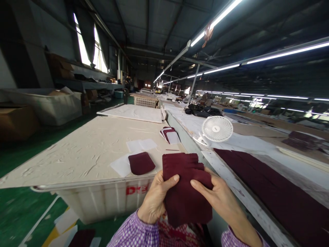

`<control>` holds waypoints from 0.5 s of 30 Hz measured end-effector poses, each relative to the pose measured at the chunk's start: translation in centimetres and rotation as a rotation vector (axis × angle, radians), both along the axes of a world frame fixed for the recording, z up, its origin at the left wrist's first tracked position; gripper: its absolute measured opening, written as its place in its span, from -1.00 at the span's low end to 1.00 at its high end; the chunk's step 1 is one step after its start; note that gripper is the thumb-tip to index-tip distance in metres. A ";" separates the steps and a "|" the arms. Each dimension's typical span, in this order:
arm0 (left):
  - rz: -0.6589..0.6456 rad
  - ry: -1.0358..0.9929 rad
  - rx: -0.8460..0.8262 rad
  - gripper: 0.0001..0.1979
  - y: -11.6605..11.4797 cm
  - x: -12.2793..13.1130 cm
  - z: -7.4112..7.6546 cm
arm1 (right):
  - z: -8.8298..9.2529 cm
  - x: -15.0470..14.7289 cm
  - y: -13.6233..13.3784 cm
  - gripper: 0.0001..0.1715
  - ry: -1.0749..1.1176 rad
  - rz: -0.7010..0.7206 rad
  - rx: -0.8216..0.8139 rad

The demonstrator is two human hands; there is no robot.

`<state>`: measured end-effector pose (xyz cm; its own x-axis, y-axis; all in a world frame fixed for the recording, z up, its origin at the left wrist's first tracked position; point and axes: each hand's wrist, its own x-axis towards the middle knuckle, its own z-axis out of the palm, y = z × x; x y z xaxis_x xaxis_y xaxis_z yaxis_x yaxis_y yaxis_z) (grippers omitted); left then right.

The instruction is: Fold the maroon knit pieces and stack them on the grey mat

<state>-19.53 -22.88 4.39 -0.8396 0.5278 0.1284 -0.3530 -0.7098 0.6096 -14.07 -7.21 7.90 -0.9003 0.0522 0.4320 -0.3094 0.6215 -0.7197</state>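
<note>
Between my two hands are maroon fabric pieces (pixel 186 202), layered with uneven top edges. My left hand (pixel 159 193) grips their left side, thumb lying on the front. On the right side, my right hand (pixel 217 190) is closed round them with its thumb also on the front; the fingers behind are hidden. Just beyond my left hand, a maroon cut piece (pixel 142 163) with rounded corners lies on the cream board, partly over white sheets (pixel 120 167). Farther back is a small stack of maroon and white pieces (pixel 171 135).
A cream board (pixel 77 147) rests across a white plastic bin (pixel 87 199). To the right, a long table carries a white fan (pixel 217 129) and a long maroon cloth (pixel 272 185). Loose pieces (pixel 82 237) lie on the green floor at lower left. Another bin (pixel 56 106) stands far left.
</note>
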 end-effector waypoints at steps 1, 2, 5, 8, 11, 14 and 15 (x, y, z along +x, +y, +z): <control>0.003 -0.004 -0.002 -0.79 0.0 0.0 0.0 | 0.0 0.1 0.0 -0.65 0.001 -0.004 0.007; 0.003 -0.007 -0.006 -0.78 0.0 -0.1 -0.1 | 0.0 0.1 0.1 -0.66 -0.004 -0.005 0.013; 0.005 -0.024 -0.027 -0.81 -0.1 -0.2 0.0 | 0.0 0.3 0.4 -0.71 -0.020 -0.020 0.047; -0.007 -0.007 -0.052 -0.83 -0.4 -0.3 0.1 | 0.2 0.6 1.0 -0.71 0.099 -0.112 0.137; -0.052 0.036 -0.079 -0.81 -0.8 -0.3 0.2 | 0.7 0.8 1.4 -0.60 0.237 -0.152 0.194; -0.084 0.051 -0.102 -0.80 -1.0 -0.2 0.4 | 1.1 1.0 1.5 -0.59 0.242 -0.130 0.183; -0.091 0.051 -0.107 -0.79 -1.0 -0.1 0.4 | 1.1 1.1 1.6 -0.60 0.227 -0.119 0.171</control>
